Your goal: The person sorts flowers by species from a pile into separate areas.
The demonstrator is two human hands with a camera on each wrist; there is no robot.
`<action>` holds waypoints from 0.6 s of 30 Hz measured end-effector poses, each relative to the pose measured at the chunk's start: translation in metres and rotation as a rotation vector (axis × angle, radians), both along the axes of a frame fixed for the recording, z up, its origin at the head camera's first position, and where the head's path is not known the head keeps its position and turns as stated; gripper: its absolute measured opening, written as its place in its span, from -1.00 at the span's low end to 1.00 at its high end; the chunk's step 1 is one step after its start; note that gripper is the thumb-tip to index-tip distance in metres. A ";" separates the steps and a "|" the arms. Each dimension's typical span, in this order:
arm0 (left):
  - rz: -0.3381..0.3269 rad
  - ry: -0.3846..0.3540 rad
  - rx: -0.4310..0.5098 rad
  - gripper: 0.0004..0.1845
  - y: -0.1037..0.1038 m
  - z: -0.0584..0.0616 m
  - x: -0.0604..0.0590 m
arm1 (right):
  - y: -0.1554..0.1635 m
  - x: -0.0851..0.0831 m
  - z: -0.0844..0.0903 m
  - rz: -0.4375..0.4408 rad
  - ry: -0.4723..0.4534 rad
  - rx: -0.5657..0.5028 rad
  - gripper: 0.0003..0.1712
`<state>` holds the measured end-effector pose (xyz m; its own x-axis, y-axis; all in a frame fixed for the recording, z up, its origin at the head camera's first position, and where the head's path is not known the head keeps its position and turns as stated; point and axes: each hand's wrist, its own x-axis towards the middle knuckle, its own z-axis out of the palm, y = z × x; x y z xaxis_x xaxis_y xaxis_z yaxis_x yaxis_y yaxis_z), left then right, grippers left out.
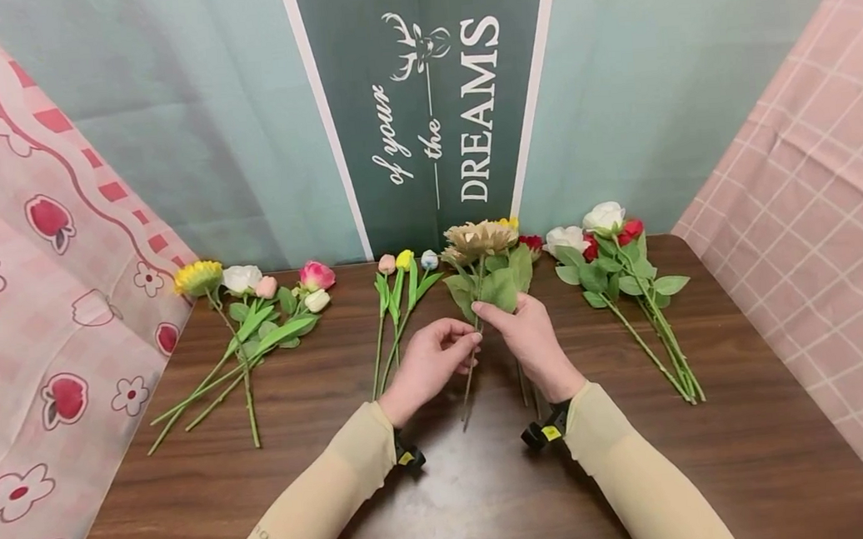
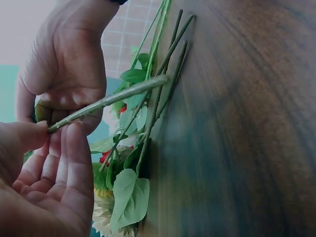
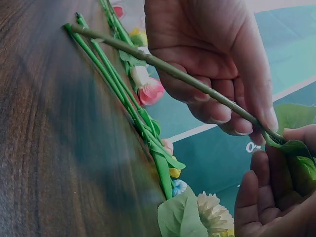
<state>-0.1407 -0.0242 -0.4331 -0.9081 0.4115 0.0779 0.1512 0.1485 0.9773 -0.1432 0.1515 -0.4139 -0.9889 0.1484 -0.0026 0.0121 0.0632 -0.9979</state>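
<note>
Both hands hold one artificial flower upright near the table's middle, its beige bloom (image 1: 478, 239) at the top. My left hand (image 1: 437, 354) pinches the thin stem (image 2: 111, 100) between thumb and fingertips. Slightly higher, just under the green leaves (image 1: 499, 290), my right hand (image 1: 530, 338) grips the same stem with the thumb laid along it. In the right wrist view the bare stem (image 3: 202, 88) slants past the left fingers. Behind the right hand lie more flowers, with a red bloom (image 1: 531, 244) and a yellow bloom (image 1: 508, 223) partly hidden by the beige one.
Three tulips (image 1: 404, 261) lie left of the hands. Farther left is a mixed bunch with a yellow flower (image 1: 199, 277) and a pink bloom (image 1: 317, 275). White roses (image 1: 604, 216) and red ones lie at right on the wooden table (image 1: 448, 502). Fabric curtains (image 1: 241, 132) surround it.
</note>
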 end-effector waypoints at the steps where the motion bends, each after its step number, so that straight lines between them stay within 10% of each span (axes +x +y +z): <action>1: -0.008 -0.010 -0.014 -0.83 -0.001 0.000 0.002 | 0.000 0.000 0.001 -0.005 0.001 -0.004 -0.67; 18: -0.097 -0.102 -0.093 -0.88 -0.009 -0.015 0.028 | 0.003 -0.001 0.002 0.021 0.055 -0.055 -0.71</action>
<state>-0.1129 -0.0330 -0.4481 -0.8648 0.4991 -0.0550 0.0703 0.2287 0.9710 -0.1447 0.1542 -0.4123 -0.9907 0.1288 0.0438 -0.0432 0.0076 -0.9990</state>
